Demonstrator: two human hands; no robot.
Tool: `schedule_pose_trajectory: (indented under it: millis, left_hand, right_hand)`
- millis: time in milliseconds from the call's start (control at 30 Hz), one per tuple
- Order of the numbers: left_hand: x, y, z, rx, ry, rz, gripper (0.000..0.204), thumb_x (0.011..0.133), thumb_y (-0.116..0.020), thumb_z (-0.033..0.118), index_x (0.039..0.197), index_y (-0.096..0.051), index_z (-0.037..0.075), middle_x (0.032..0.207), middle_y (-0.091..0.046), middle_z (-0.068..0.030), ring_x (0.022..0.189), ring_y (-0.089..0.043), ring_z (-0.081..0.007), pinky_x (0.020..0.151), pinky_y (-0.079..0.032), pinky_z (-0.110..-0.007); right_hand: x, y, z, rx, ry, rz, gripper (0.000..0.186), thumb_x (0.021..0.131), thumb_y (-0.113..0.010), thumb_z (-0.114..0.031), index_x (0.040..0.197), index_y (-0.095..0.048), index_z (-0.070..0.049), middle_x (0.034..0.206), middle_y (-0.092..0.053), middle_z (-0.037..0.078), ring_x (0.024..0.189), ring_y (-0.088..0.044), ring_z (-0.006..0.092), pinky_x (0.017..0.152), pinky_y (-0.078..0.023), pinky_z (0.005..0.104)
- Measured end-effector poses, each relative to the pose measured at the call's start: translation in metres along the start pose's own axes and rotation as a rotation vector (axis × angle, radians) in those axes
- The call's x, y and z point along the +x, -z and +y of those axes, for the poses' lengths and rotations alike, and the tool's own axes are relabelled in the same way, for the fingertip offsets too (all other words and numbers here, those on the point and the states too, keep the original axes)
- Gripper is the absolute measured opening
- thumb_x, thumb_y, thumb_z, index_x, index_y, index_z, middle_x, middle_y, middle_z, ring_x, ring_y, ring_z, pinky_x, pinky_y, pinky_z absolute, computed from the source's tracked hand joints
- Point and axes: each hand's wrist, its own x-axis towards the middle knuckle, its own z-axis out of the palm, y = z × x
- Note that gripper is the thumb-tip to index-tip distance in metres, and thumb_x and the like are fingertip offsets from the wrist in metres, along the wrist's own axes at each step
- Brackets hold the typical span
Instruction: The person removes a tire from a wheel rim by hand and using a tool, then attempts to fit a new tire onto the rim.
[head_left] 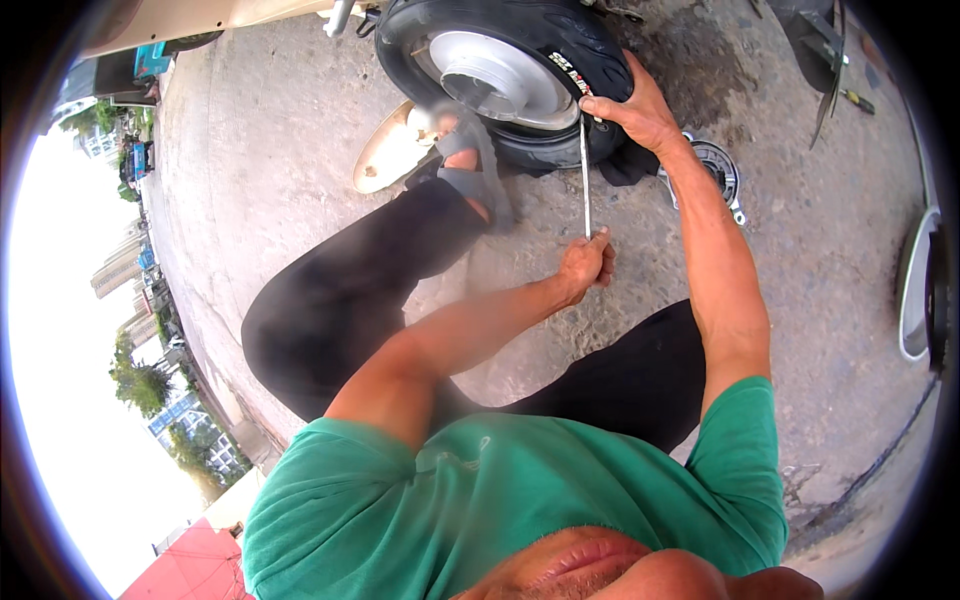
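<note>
A black scooter tire (590, 50) sits around a silver wheel rim (490, 75) at the top of the head view. My left hand (585, 262) is closed around the lower end of a long, thin metal tire lever (586, 185). The lever's upper end meets the tire's edge beside the rim. My right hand (640, 108) grips the tire's right side, its thumb by the lever's upper end and its fingers over the tread. My foot in a grey sandal (480, 165) is up against the lower left of the tire.
A round metal part like a brake plate (718, 170) lies right of the tire. A screwdriver (858, 101) is farther right. A cream, shallow oval thing (385, 160) lies behind my foot. A cream vehicle panel (200, 22) hangs over the upper left. A white-rimmed round object (912, 290) stands at the right edge.
</note>
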Motion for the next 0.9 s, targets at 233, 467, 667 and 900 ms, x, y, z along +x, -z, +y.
schedule_pose_trajectory:
  millis: [233,467,667,900]
  left_hand:
    - [0.026,-0.041,-0.010,-0.176,-0.064,-0.042,0.047,0.105,-0.045,0.043,0.085,-0.060,0.003,0.069,-0.059,-0.0093,0.054,-0.055,-0.0199,0.051,-0.049,-0.036]
    - [0.043,0.042,-0.005,0.320,0.016,-0.356,0.046,0.105,-0.044,0.044,0.088,-0.060,0.006,0.073,-0.063,-0.0079,0.062,-0.063,-0.0188,0.051,-0.049,-0.034]
    - [0.044,0.136,0.047,1.277,-0.050,-0.211,0.055,0.104,-0.040,0.052,0.092,-0.064,0.003,0.077,-0.068,-0.0109,0.067,-0.067,-0.0222,0.060,-0.054,-0.039]
    - [-0.041,0.071,0.079,0.921,0.604,-0.798,0.065,0.101,-0.044,0.060,0.114,-0.068,0.001,0.102,-0.071,-0.0234,0.095,-0.070,-0.0326,0.084,-0.056,-0.046]
  right_hand:
    - [0.002,-0.006,-0.001,0.025,0.026,-0.018,0.091,0.067,-0.090,-0.032,0.140,-0.048,0.003,0.121,-0.065,0.014,0.109,-0.063,0.0206,0.094,-0.051,0.0341]
    - [0.000,-0.006,-0.005,0.074,0.037,-0.027,0.082,0.069,-0.089,-0.028,0.135,-0.050,0.002,0.110,-0.066,0.010,0.087,-0.064,0.0159,0.076,-0.054,0.0314]
    - [0.003,-0.008,0.001,0.082,0.040,-0.034,0.084,0.068,-0.089,-0.029,0.137,-0.050,0.001,0.116,-0.065,0.011,0.100,-0.063,0.0175,0.087,-0.052,0.0328]
    - [0.000,0.000,0.000,0.063,-0.009,-0.026,0.087,0.067,-0.088,-0.031,0.138,-0.050,0.001,0.126,-0.064,0.013,0.116,-0.059,0.0213,0.103,-0.045,0.0342]
